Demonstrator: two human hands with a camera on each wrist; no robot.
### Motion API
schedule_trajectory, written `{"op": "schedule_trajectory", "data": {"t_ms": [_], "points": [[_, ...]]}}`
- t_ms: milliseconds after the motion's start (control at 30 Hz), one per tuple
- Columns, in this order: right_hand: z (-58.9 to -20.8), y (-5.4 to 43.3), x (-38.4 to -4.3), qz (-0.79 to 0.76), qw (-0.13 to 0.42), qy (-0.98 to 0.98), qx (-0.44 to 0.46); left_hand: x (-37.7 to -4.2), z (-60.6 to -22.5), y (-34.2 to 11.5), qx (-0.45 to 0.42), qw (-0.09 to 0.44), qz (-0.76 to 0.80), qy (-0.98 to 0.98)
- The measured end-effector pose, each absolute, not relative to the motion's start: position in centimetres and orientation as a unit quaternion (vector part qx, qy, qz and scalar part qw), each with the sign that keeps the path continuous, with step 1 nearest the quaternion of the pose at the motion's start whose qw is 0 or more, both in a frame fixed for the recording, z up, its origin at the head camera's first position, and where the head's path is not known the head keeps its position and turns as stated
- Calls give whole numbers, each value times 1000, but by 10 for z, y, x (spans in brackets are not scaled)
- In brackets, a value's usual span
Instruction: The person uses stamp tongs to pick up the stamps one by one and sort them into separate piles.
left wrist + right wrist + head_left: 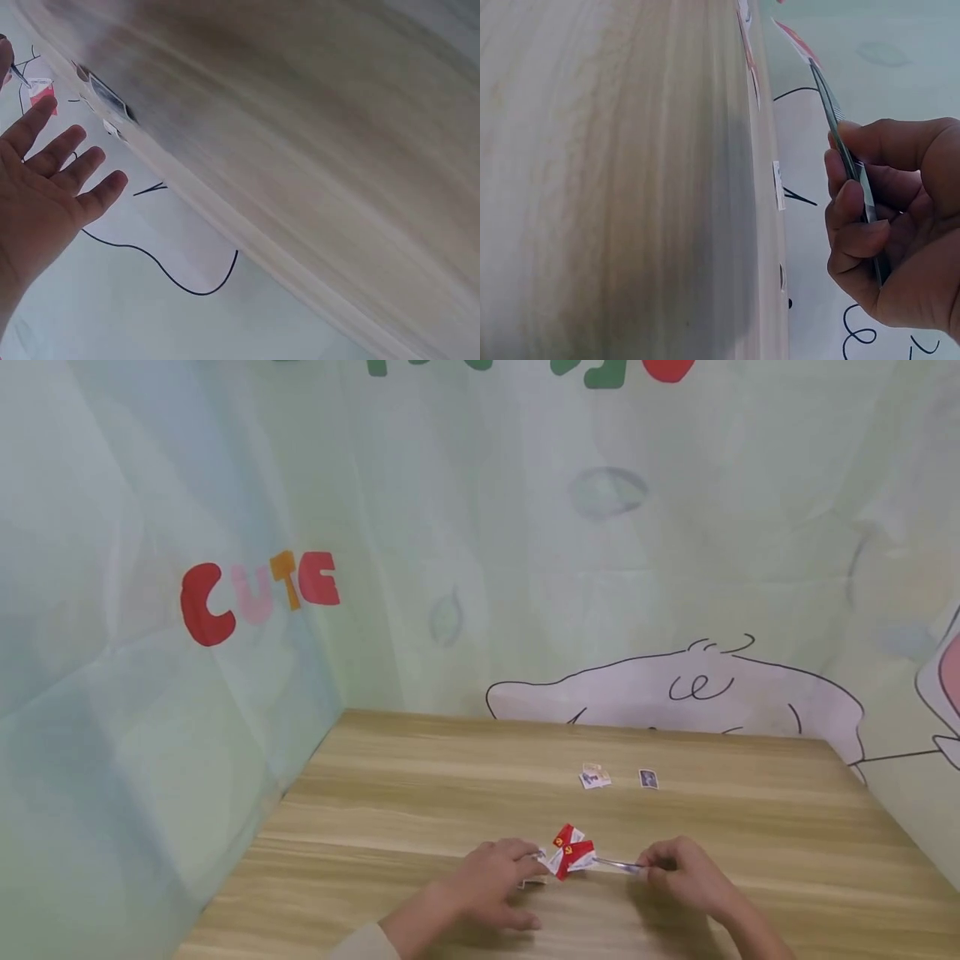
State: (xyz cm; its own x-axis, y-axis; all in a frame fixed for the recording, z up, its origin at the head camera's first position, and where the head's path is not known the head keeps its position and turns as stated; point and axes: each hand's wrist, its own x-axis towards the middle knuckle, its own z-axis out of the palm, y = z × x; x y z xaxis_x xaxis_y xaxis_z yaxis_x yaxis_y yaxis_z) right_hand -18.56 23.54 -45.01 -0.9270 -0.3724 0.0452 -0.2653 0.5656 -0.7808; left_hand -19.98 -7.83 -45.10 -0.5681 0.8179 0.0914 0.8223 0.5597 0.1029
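Observation:
My right hand [690, 877] grips a pair of slim metal tweezers [831, 112] between thumb and curled fingers. At their tips is a red-and-white stamp [795, 39], raised above the table in the right wrist view. In the head view, the red-and-white stamps [576, 853] with yellow emblems overlap crosswise between my hands. My left hand [491, 881] is just left of them, its fingers extended and spread in the left wrist view. Partly under its fingers in the head view is a pale stamp [534, 882].
Farther back on the wood-grain table [420, 785] lie a small group of pale stamps [595, 776] and a single dark-pictured stamp [648, 779]. A printed cloth backdrop [450, 527] hangs behind the table and along its left side.

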Motion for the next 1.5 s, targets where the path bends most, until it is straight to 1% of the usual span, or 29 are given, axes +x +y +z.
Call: {"op": "schedule_trajectory", "data": {"t_ms": [167,333,433,767,1000,1167,1300,1500], "points": [[-449,230,-190,-427,49,890,-155,-201,-447,-84,-446,-4,-80,-891],[-451,224,-195,-435,36,886,-154,-198,-446,-89,-433,-9,-82,-898],[-452,220,-198,-450,39,879,-155,-198,-448,-92,-427,-11,-85,-900],[-451,213,-205,-475,60,870,-115,-198,-450,-100,-424,-19,-95,-901],[-449,208,-213,-480,62,869,-109,-195,-453,-105,-432,-12,-95,-897],[-450,202,-222,-479,56,872,-86,-194,-455,-109,-430,-15,-93,-898],[-450,199,-229,-483,46,871,-78,-193,-454,-110,-423,-24,-98,-900],[-455,194,-239,-488,44,868,-73,-191,-451,-112,-411,-51,-115,-903]]}}
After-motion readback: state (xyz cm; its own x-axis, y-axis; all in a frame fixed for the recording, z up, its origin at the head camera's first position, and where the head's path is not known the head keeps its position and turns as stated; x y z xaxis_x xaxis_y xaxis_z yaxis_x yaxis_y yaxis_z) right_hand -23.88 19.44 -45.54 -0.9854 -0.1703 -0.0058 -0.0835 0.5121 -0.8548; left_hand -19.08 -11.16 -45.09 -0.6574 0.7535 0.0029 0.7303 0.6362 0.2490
